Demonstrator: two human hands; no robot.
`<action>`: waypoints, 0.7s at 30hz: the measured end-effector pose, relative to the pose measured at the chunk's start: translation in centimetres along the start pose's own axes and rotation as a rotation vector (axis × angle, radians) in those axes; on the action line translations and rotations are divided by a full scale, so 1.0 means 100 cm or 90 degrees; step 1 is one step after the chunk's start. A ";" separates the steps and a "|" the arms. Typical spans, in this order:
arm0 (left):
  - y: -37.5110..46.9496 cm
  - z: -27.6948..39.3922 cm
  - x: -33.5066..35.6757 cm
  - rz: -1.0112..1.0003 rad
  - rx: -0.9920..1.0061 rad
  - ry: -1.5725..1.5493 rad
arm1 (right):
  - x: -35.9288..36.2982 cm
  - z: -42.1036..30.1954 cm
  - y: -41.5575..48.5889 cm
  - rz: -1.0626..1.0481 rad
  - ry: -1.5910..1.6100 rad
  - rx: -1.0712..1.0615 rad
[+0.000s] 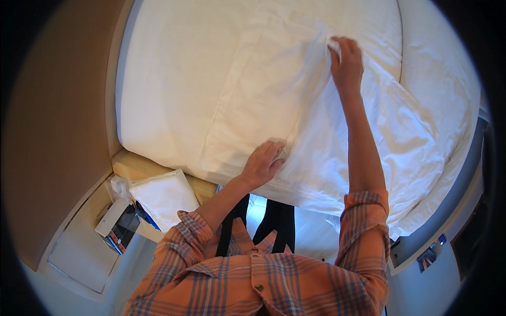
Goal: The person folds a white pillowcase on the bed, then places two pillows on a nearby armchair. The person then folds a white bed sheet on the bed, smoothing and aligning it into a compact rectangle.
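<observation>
A white bed cover (257,106) lies spread over the bed, flat to the left and rumpled towards the right. Near the bed's close edge, my left hand (264,162) has fabric pinched between thumb and fingers, along a seam or fold. Farther across the bed, my right hand (348,65) grips a bunched bit of the same cloth, with white showing between thumb and fingers. Between the hands the fabric forms a long, slanting ridge. Creased, loose white cloth (399,130) lies to the right of my right forearm.
A brown headboard panel (59,118) rises at the left. Beside the bed, a pale wooden ledge (136,162) adjoins a white folded cloth (164,199), a clear plastic bag (118,185) and a box (122,225) of small items. Pale floor (312,233) shows by my legs.
</observation>
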State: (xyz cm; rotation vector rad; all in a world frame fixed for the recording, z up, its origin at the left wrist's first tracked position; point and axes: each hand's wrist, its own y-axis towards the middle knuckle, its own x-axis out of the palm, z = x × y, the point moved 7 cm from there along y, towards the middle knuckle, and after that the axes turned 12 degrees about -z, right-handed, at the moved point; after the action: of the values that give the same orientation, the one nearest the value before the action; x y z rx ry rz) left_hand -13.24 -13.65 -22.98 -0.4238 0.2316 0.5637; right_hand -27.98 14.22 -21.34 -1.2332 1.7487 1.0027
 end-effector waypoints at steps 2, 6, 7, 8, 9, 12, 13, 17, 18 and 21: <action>0.003 -0.002 0.002 0.038 -0.013 -0.112 | 0.001 -0.028 -0.034 -0.121 0.042 -0.087; 0.007 -0.014 0.007 -0.006 -0.044 -0.135 | 0.008 -0.047 -0.080 -0.352 0.011 -0.099; 0.007 -0.019 0.009 -0.020 -0.059 -0.151 | 0.007 -0.046 -0.083 -0.366 -0.013 -0.098; 0.006 -0.023 0.011 -0.031 -0.074 -0.164 | 0.009 -0.045 -0.084 -0.393 -0.034 -0.093; 0.005 -0.024 0.013 -0.030 -0.073 -0.187 | 0.010 -0.045 -0.084 -0.412 -0.053 -0.085; 0.007 -0.027 0.018 -0.035 -0.064 -0.236 | 0.019 -0.047 -0.090 -0.560 -0.075 -0.089; 0.008 -0.027 0.020 -0.039 -0.067 -0.241 | 0.019 -0.049 -0.094 -0.592 -0.076 -0.093; 0.013 -0.030 0.024 -0.078 -0.102 -0.213 | 0.018 -0.061 -0.109 -0.675 -0.072 -0.097; 0.014 -0.031 0.026 -0.089 -0.120 -0.219 | 0.017 -0.064 -0.110 -0.671 -0.066 -0.099; 0.016 -0.036 0.027 -0.112 -0.170 -0.221 | 0.027 -0.069 -0.121 -0.735 -0.056 -0.084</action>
State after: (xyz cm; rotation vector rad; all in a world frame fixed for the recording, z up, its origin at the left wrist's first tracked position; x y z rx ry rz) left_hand -12.25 -12.74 -27.58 -0.5897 -0.2148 0.4870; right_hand -18.02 4.22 -23.06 -1.8719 0.6406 0.4391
